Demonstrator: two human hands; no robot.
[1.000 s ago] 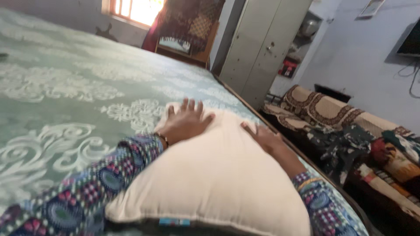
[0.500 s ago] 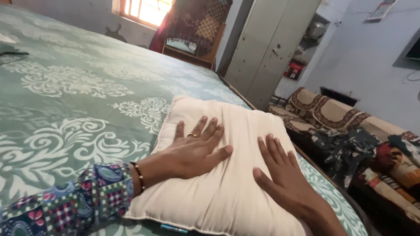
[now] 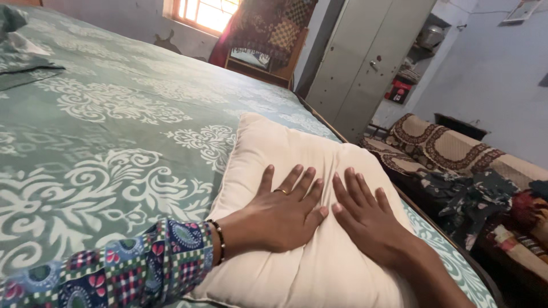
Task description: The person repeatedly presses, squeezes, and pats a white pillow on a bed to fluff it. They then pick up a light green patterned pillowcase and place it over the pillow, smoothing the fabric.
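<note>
Under you is a bed (image 3: 114,114) spread with a green sheet (image 3: 85,171) printed in white scrollwork. A cream pillow (image 3: 285,154) lies flat near its right edge; crumpled green cloth (image 3: 17,51) sits far left.

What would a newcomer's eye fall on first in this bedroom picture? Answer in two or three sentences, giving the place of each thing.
The eye goes first to the cream pillow near the right edge of the bed, with the left hand and right hand pressed flat on it side by side. Around it spreads the green bedsheet with white floral swirls. Beyond, a bright window glows at the top, beside a grey metal cupboard.
</note>
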